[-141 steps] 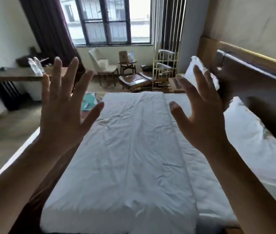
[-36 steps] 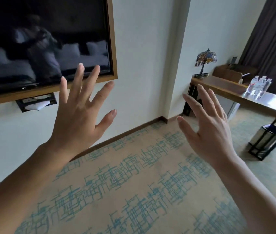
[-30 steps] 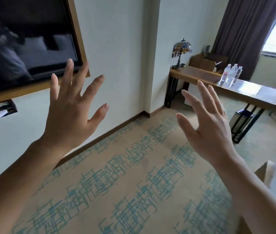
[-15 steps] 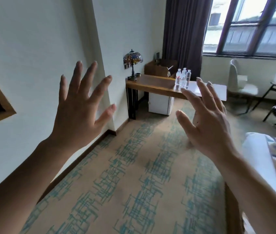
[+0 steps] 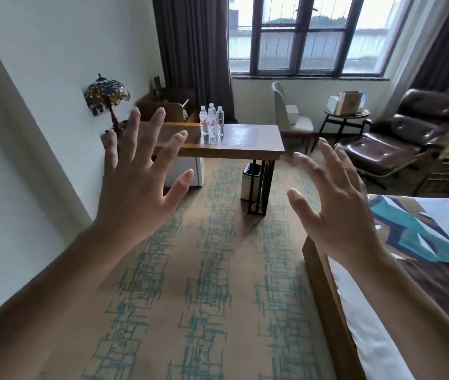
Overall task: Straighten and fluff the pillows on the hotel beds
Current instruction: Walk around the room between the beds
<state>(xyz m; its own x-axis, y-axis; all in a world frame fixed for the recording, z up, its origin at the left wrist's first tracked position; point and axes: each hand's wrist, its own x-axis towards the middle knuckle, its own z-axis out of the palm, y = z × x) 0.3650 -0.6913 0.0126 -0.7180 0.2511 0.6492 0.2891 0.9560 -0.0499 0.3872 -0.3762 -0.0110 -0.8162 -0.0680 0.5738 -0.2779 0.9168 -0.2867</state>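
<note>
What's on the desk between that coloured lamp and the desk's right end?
In the head view, three water bottles stand together on the desk, to the right of the lamp. The raised left hand hides part of that stretch.

Both forearms bare to the frame edge, left hand (image 5: 132, 193) and right hand (image 5: 338, 215) ungloved

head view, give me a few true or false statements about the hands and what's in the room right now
1. Both hands are raised with fingers spread, holding nothing. True: left hand and right hand are bare and apart.
2. Four water bottles stand on the desk. False: three water bottles stand together on the desk.
3. A stained-glass lamp stands at the desk's wall end. True.
4. A pillow is in view on the bed. False: only the foot of the bed with its patterned runner shows.
5. The bin sits on the desk. False: the bin stands on the carpet under it.
</note>
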